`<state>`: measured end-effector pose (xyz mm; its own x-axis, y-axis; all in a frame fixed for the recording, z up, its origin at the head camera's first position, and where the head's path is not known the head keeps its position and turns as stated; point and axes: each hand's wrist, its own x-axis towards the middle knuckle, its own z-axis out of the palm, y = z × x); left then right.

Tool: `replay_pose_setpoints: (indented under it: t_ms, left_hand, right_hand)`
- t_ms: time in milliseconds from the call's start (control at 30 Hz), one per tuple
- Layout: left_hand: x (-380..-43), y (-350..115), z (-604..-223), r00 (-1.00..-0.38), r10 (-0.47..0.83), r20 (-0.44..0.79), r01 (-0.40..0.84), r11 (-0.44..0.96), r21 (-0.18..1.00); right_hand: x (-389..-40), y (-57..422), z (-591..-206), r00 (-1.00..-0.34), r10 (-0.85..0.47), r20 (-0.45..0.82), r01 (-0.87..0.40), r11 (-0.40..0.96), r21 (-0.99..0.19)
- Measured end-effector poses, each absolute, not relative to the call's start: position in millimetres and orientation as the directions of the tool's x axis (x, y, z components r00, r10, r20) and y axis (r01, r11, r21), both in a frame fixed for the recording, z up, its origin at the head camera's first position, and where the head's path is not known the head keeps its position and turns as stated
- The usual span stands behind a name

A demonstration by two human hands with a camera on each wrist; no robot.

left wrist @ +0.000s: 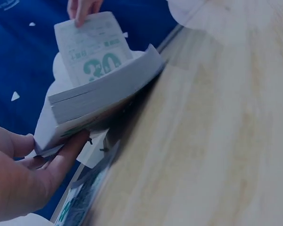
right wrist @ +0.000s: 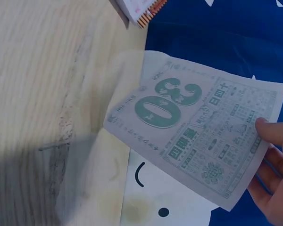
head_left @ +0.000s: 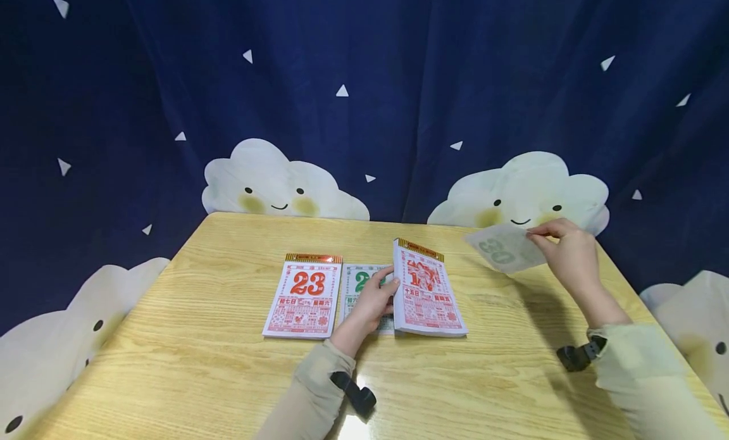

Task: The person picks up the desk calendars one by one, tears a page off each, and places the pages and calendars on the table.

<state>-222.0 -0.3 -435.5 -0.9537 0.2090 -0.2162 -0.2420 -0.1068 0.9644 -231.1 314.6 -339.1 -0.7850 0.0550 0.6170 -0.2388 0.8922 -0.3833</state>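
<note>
My left hand (head_left: 370,304) grips the left edge of a thick tear-off calendar (head_left: 424,301) with a gold-and-red top band and a red-printed front page. The pad is tilted up on that side; in the left wrist view, the thumb lies above its edge and fingers reach beneath. Out to the right, my right hand (head_left: 572,253) pinches a loose calendar page (right wrist: 193,127) printed with a green 30. That thin page hangs in the air over the table's far right part. Its pinched edge sits between thumb and fingers in the right wrist view.
A second tear-off calendar (head_left: 302,301) showing a red 23 lies flat left of the left hand. Between the two pads is a green-printed calendar page (head_left: 354,282), partly covered by the hand. The wooden table (head_left: 199,364) ends at a dark blue curtain (head_left: 387,111) with clouds.
</note>
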Motion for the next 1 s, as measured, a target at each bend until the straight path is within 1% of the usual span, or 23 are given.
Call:
replay_pose_setpoints:
  t_ms: [133, 233, 400, 567, 733, 900, 1000]
  left_hand:
    - [-222.8, 3.8, -437.7, -0.962, 0.171, -0.213, -0.215, 0.011, 0.977]
    - [-223.9, 6.5, -437.8, -0.966, 0.152, -0.209, -0.2, 0.071, 0.977]
    - [-225.4, 10.1, -435.7, -0.971, 0.108, -0.215, -0.198, 0.149, 0.969]
    - [-225.9, 13.2, -433.7, -0.982, 0.054, -0.183, -0.168, 0.209, 0.963]
    - [-224.0, 15.8, -431.7, -0.984, 0.059, -0.167, -0.148, 0.251, 0.957]
    - [-221.3, 18.1, -431.2, -0.98, 0.082, -0.18, -0.149, 0.293, 0.945]
    - [-220.8, 19.3, -431.5, -0.979, 0.084, -0.187, -0.155, 0.294, 0.943]
  right_hand:
    - [-226.3, 310.1, -343.8, -0.787, -0.054, 0.615, -0.296, 0.907, -0.298]
    - [-220.1, 306.7, -348.8, -0.794, -0.12, 0.596, -0.325, 0.912, -0.25]
    - [-208.4, 301.8, -358.5, -0.833, -0.177, 0.524, -0.337, 0.914, -0.228]
    - [-198.4, 298.4, -368.8, -0.889, -0.211, 0.407, -0.324, 0.917, -0.231]
    - [-191.2, 294.0, -379.0, -0.936, -0.245, 0.253, -0.308, 0.918, -0.25]
    - [-183.7, 291.0, -388.5, -0.954, -0.275, 0.118, -0.296, 0.928, -0.228]
    - [-181.1, 289.4, -394.2, -0.952, -0.297, 0.072, -0.305, 0.927, -0.216]
